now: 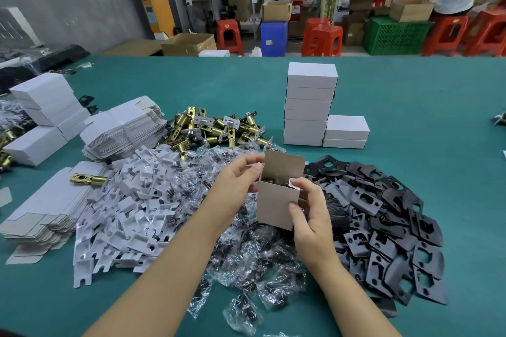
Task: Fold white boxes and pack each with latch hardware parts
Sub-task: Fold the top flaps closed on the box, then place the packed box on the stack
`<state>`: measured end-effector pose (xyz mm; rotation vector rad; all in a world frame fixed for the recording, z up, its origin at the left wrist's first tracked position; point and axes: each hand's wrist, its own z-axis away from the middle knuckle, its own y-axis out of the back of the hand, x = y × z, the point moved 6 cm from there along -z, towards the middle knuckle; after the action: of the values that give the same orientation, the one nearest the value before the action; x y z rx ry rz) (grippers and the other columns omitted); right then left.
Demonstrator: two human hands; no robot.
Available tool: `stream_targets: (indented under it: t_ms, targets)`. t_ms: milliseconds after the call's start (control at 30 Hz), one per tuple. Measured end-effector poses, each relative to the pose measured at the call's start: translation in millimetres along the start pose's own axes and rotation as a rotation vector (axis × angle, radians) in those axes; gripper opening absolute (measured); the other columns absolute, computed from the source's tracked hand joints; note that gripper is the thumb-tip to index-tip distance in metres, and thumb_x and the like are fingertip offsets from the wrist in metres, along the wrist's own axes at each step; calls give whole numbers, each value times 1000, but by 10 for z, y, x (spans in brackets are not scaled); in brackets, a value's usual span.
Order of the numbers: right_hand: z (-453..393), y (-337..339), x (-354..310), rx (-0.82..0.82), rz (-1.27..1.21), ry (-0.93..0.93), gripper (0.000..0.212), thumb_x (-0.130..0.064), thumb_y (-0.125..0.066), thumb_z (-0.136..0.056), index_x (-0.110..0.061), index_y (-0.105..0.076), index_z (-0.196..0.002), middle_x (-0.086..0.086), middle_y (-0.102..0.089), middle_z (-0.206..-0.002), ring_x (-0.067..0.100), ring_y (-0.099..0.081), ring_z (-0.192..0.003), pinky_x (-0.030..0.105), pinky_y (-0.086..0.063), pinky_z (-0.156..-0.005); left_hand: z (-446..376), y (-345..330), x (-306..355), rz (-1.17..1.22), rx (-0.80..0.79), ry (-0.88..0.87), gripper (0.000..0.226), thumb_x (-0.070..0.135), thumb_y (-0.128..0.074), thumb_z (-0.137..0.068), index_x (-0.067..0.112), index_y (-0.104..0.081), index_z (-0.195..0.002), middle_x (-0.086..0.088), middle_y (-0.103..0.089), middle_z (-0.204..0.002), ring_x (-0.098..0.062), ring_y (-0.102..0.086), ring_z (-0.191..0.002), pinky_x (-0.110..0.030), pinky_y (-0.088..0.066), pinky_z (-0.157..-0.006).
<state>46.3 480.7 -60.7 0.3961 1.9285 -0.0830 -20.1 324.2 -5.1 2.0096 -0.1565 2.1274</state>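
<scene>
fingers (297,212) of the right hand (315,216) curl round the open box (278,200), thumb on its near wall; left hand (238,175) pinches the far side flap, holding it upright so the brass latch part (269,180) between the fingertips stays inside before closing.

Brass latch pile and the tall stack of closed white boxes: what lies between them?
Head view: bare green table separates the brass latches from the box stack.
</scene>
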Motion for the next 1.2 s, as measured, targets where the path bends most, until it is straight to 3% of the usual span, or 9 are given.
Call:
stream_targets:
  t_ms: [167,367,467,700,833,900,967,1067,1200]
  targets:
    - [8,-2,21,-6,-37,-29,43,-18,-50,-93,-47,-52,-125,1,-58,-128,27,-58,-113,58,-53,-88,-14,-41,6,85,-47,51,25,10,-61,-100,13,-68,-123,-12,-73,-118,-20,-62,-99,-36,-49,-87]
    - [11,-19,37,-25,-34,-50,42,-22,-50,-95,-49,-51,-128,0,-60,-127,24,-60,-111,55,-56,-84,-12,-75,72,47,-119,-17,31,-2,-59,-98,16,-69,-121,-2,-77,-106,-11,-69,-95,-26,-56,-80]
    - [8,-16,27,-28,-6,-40,33,-38,-51,-97,-48,-51,-128,-2,-61,-126,23,-61,-112,53,-56,-86,-25,-83,98,3,-124,-48,33,-2,-57,-99,22,-71,-118,-1,-77,-104,-10,-69,-94,-24,-56,-79]
    - [-5,4,-29,17,65,-15,29,-49,-48,-100,-62,-45,-126,-24,-61,-122,7,-62,-112,22,-54,-83,-8,-75,180,-32,-123,-152,40,-3,-63,-95,33,-79,-99,5,-77,-100,-5,-66,-91,-17,-54,-81]
    - [-2,9,-27,25,25,-27,33,-43,-51,-103,-57,-44,-131,-28,-62,-120,5,-64,-110,13,-52,-78,-2,-30,172,-137,-107,-185,36,0,-64,-96,32,-81,-98,4,-73,-88,-13,-60,-84,-25,-54,-85]
    - [-4,15,-28,31,7,-25,32,-44,-51,-103,-54,-44,-132,-28,-63,-120,5,-65,-111,13,-51,-78,10,-14,178,-198,-111,-198,30,7,-68,-95,34,-80,-97,-6,-67,-77,-17,-54,-77,-31,-51,-82]
    - [-4,13,-25,39,-27,-27,32,-46,-52,-101,-51,-44,-131,-27,-64,-121,6,-65,-112,14,-52,-80,43,-22,198,-213,-166,-201,15,19,-75,-90,31,-79,-98,-11,-71,-83,-22,-59,-78,-37,-50,-81]
    - [-5,13,9,48,-80,-55,35,-49,-55,-98,-53,-39,-129,-22,-65,-123,10,-66,-113,22,-56,-77,76,-2,212,-192,-220,-194,19,35,-80,-81,23,-79,-95,-3,-76,-108,-39,-67,-102,-56,-56,-92]
    - [5,10,21,23,11,-21,37,-35,-52,-101,-52,-47,-134,-18,-63,-130,10,-63,-116,30,-59,-83,70,-12,178,-329,-218,-224,16,41,-74,-89,25,-74,-85,13,-73,-112,-27,-69,-97,-53,-56,-89]
